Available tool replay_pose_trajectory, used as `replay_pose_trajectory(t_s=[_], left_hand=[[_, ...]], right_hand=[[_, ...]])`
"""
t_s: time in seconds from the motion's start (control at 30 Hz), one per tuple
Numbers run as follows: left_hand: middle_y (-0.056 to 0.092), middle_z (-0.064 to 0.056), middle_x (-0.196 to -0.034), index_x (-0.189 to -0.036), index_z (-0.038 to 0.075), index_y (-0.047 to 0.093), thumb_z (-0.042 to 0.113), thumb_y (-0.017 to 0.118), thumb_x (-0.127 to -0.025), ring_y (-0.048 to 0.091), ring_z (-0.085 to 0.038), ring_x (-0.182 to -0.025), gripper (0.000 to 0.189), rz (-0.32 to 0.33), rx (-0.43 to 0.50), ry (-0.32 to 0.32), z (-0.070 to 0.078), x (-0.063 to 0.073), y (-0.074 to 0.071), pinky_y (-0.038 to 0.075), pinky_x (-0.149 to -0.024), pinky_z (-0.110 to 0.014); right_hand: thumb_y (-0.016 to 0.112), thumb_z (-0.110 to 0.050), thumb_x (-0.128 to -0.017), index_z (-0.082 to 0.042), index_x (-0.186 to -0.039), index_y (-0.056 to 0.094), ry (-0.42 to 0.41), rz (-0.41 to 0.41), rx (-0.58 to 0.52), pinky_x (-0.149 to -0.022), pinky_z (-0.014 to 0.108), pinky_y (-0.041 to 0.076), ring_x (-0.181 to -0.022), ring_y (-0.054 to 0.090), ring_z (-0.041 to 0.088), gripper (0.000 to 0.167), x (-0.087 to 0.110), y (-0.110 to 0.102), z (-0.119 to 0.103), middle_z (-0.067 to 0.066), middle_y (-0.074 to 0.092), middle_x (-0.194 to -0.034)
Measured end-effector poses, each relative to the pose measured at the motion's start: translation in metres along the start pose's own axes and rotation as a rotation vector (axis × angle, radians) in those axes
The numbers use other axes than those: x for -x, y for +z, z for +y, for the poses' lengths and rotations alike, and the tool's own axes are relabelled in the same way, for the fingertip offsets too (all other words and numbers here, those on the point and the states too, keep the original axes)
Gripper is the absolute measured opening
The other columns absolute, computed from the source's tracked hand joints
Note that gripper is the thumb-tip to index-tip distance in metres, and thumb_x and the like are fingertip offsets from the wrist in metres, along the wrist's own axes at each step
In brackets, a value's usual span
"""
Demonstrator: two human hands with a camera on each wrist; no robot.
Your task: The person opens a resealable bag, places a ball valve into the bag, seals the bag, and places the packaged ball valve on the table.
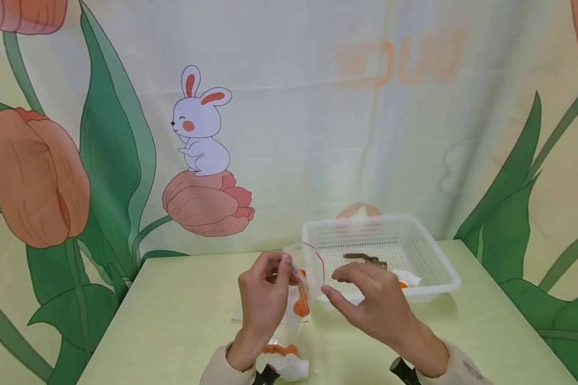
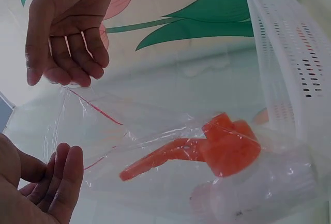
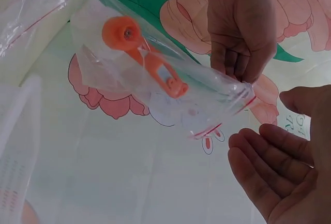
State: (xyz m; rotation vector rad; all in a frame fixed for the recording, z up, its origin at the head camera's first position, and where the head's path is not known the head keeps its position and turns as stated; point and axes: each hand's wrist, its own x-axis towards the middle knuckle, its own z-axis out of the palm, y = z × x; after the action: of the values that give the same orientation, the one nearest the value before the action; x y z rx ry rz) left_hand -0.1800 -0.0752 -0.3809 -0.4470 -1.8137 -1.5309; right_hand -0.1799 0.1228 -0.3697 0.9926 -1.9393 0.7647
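My left hand (image 1: 266, 291) pinches the edge of a clear zip bag (image 2: 150, 100) with a red seal line, held up over the table with its mouth toward me. Inside the bag hang an orange plastic piece (image 2: 227, 149), with a round end and a long arm, and a whitish piece (image 2: 258, 190). Just to the right of the bag's mouth, my right hand (image 1: 378, 302) is held with thumb and fingers apart, nothing between them. Its fingertips come right up to the red-lined edge in the left wrist view.
Behind the right hand stands a white plastic basket (image 1: 438, 262). It contains a dark brown piece (image 1: 361, 256) and a white piece (image 1: 408, 278) with some orange. Near my left wrist, another white part (image 1: 294, 369) and an orange part (image 1: 281, 350) lie on the pale green table (image 1: 164, 315).
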Motion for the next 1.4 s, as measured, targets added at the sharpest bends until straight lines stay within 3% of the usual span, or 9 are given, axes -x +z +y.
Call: replay_pose_trajectory(t_s=[0.2,0.37,0.77,1.13,1.2,1.4], left_hand=[[0.069,-0.01,-0.07,-0.092,0.001,0.066,0.007,0.063,-0.094,0.068,-0.018,-0.057,0.007,0.014,0.034,-0.003,-0.001,-0.002,0.0,0.058,-0.057,-0.027],[0.07,-0.009,-0.072,-0.093,0.003,0.066,0.009,0.064,-0.095,0.069,-0.017,-0.059,0.007,0.017,0.025,-0.01,0.0,0.0,0.0,0.058,-0.058,-0.027],[0.071,-0.009,-0.074,-0.095,0.003,0.066,0.008,0.063,-0.095,0.07,-0.017,-0.061,0.006,0.014,0.015,0.033,0.005,0.004,0.001,0.058,-0.058,-0.026],[0.072,-0.01,-0.073,-0.092,-0.004,0.065,0.0,0.064,-0.092,0.07,-0.018,-0.06,0.004,0.012,0.017,0.073,0.005,0.006,0.0,0.058,-0.056,-0.025],[0.072,-0.01,-0.074,-0.093,-0.003,0.065,0.001,0.064,-0.092,0.07,-0.018,-0.06,0.004,0.004,0.008,0.071,0.006,0.007,-0.001,0.058,-0.056,-0.025],[0.073,-0.009,-0.074,-0.094,0.002,0.066,0.007,0.064,-0.094,0.069,-0.016,-0.058,0.005,-0.025,-0.049,0.038,0.01,0.009,-0.006,0.058,-0.059,-0.022]], right_hand=[[0.078,-0.028,-0.083,-0.015,-0.087,0.068,0.071,-0.042,0.014,-0.064,0.02,0.052,-0.068,0.065,0.006,0.017,0.01,0.013,-0.003,-0.007,0.071,-0.079],[0.078,-0.022,-0.083,-0.015,-0.086,0.069,0.105,-0.026,0.022,-0.061,0.019,0.051,-0.065,0.064,0.005,0.011,0.013,0.022,-0.004,-0.008,0.07,-0.076],[0.075,-0.008,-0.083,-0.013,-0.086,0.071,0.137,-0.027,-0.009,-0.059,0.014,0.051,-0.066,0.066,0.001,0.007,0.008,0.023,-0.005,-0.007,0.07,-0.075],[0.073,-0.005,-0.084,-0.009,-0.087,0.069,0.099,0.062,0.01,-0.063,0.022,0.055,-0.067,0.067,0.008,0.007,0.0,0.015,-0.002,-0.003,0.069,-0.077],[0.071,-0.008,-0.088,-0.008,-0.087,0.068,0.083,0.074,0.004,-0.063,0.024,0.056,-0.068,0.068,0.01,0.003,-0.002,0.014,-0.001,-0.002,0.07,-0.077],[0.067,-0.015,-0.093,-0.007,-0.087,0.068,0.038,0.11,0.0,-0.063,0.027,0.056,-0.068,0.068,0.011,0.01,-0.009,0.009,-0.001,-0.001,0.07,-0.078]])
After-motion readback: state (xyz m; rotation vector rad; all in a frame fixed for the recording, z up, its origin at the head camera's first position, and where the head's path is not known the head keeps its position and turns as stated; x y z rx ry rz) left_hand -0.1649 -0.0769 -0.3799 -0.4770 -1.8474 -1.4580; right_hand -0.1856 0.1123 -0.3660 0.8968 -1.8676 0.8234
